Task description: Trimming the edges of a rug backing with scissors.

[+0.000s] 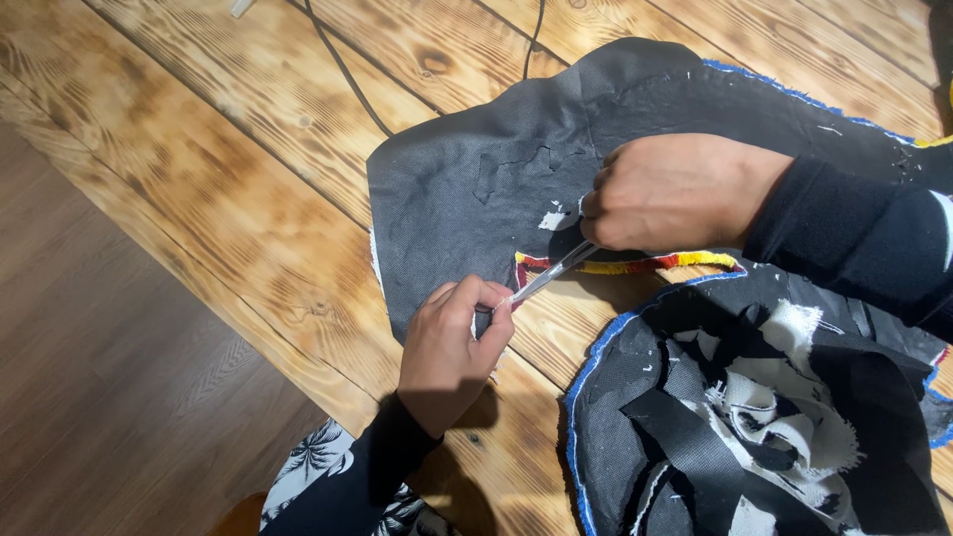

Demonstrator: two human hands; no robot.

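1. The black fabric piece [467,189] lies flat on the wooden tabletop [248,149], backing side up, with a red and yellow stitched edge [645,263] along its near border.
2. The right hand [680,191] rests on the fabric piece, its grip closed on the handles of small scissors [551,273], whose blades point away from it along the stitched edge.
3. The left hand [452,342] sits just off the fabric's near edge, its grip narrow, fingertips pinching the fabric at the scissor tips.
4. A second blue-edged black piece [754,417] lies beside the fabric, nearer the person.
5. Dark cables [342,69] cross the tabletop beyond the fabric.
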